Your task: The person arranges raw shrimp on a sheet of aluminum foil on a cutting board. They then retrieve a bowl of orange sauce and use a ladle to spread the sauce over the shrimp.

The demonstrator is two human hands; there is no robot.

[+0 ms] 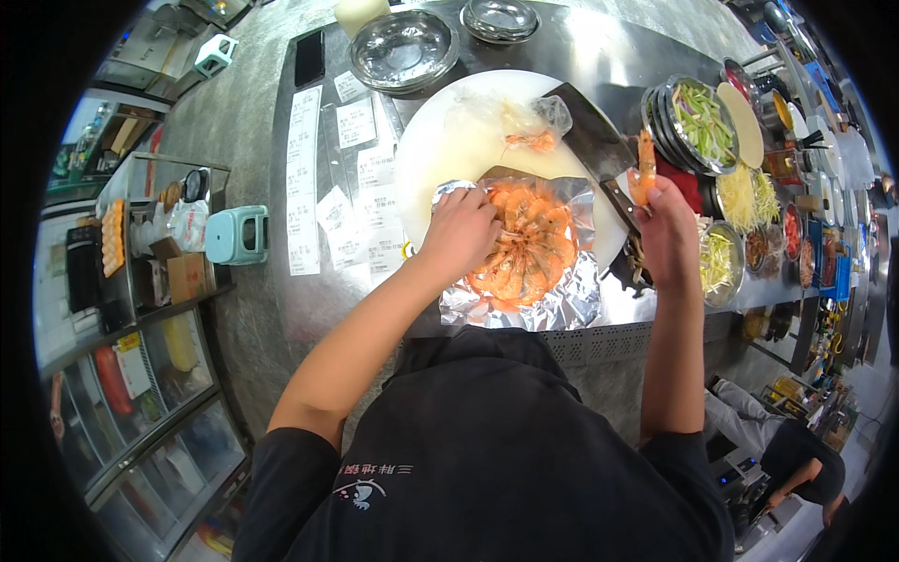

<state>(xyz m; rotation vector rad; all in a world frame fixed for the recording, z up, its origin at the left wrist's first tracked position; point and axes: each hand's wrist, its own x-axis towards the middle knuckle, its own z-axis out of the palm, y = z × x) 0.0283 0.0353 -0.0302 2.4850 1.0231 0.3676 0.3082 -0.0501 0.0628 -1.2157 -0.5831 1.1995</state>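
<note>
Cooked shrimp (523, 246) lie in a round, overlapping pattern on a sheet of aluminum foil (562, 302) at the near edge of a steel table. My left hand (463, 228) rests over the left side of the shrimp, its fingertips bent; whether it grips one cannot be seen. Raised to the right of the foil, my right hand (666, 218) holds a single shrimp (645, 165) between thumb and fingers. Behind the foil is a round white cutting board (428, 140), bearing a clear plastic bag (551, 116) with some shrimp (537, 140) by it.
A cleaver (593, 130) lies across the board's right side, its handle near my right hand. Printed slips (304, 183) cover the table's left. Metal bowls (404, 49) stand at the back; bowls of cut vegetables (702, 123) stand right. A co-worker (801, 456) is at lower right.
</note>
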